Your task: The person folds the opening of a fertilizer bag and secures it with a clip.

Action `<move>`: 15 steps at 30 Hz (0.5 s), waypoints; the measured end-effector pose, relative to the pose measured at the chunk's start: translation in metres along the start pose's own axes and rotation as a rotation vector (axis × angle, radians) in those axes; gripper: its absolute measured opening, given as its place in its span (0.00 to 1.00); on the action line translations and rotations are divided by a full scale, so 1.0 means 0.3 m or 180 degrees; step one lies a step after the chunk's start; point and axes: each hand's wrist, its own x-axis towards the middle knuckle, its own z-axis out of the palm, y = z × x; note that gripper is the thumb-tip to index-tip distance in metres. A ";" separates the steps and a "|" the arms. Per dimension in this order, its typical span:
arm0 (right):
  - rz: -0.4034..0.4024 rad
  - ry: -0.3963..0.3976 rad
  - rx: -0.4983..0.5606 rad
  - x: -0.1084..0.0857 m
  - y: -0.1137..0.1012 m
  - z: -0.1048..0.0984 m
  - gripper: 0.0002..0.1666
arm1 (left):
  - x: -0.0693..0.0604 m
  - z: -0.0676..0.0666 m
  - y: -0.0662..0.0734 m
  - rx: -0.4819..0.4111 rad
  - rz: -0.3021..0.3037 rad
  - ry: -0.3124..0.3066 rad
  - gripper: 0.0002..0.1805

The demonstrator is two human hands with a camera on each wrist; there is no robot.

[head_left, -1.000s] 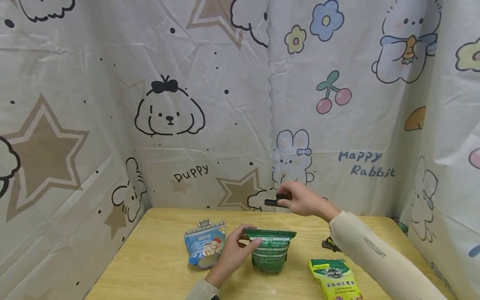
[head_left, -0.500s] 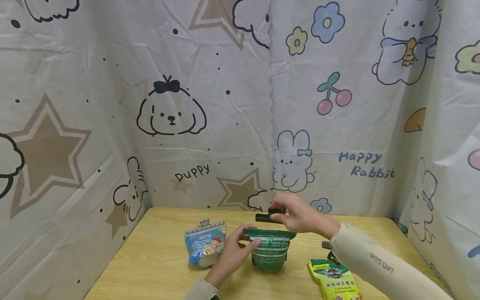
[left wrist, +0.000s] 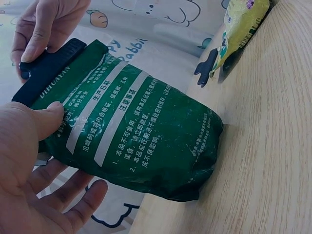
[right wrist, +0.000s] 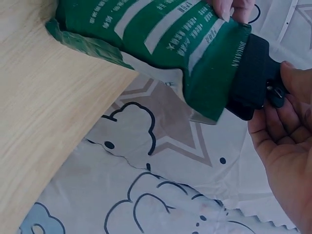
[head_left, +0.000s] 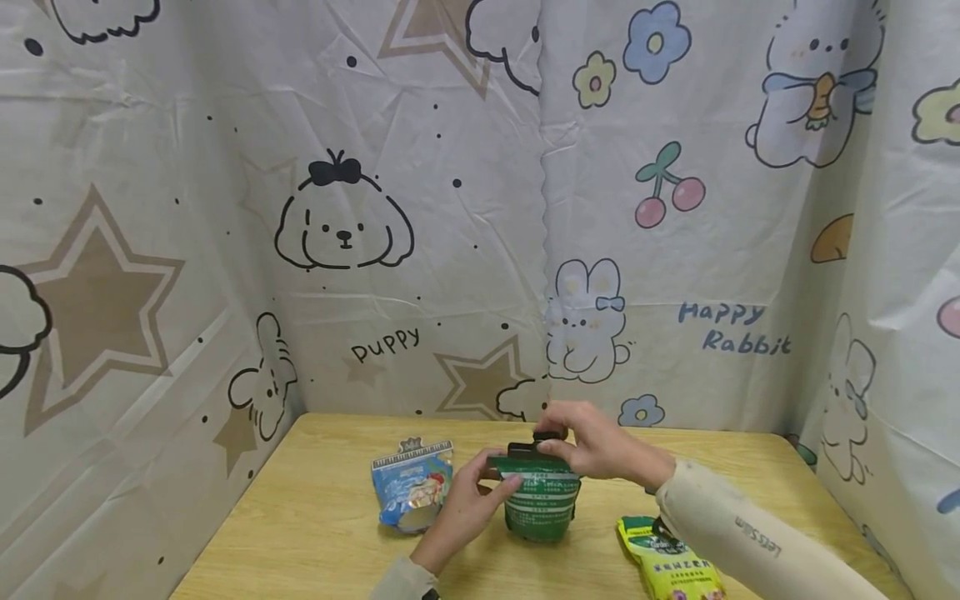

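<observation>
Freshly lowered, the clip (head_left: 522, 451) pinched in the right hand (head_left: 592, 440) meets the top edge of the green bag (head_left: 542, 510), gripped at lower centre by the left hand (head_left: 468, 505), so clamping appears under way.

Dark lettering (head_left: 757, 536) marks the cream right sleeve (head_left: 712, 500); the left sleeve (head_left: 401, 581) is cream.
</observation>
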 end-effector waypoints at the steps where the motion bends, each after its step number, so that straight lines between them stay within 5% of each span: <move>1: 0.0043 -0.0013 0.0002 -0.001 0.001 0.002 0.04 | 0.000 0.000 0.001 0.0008 0.0006 0.0003 0.19; 15: 0.0103 -0.0130 0.0037 0.007 0.001 0.022 0.04 | -0.004 0.003 0.004 0.0066 0.0039 0.0034 0.18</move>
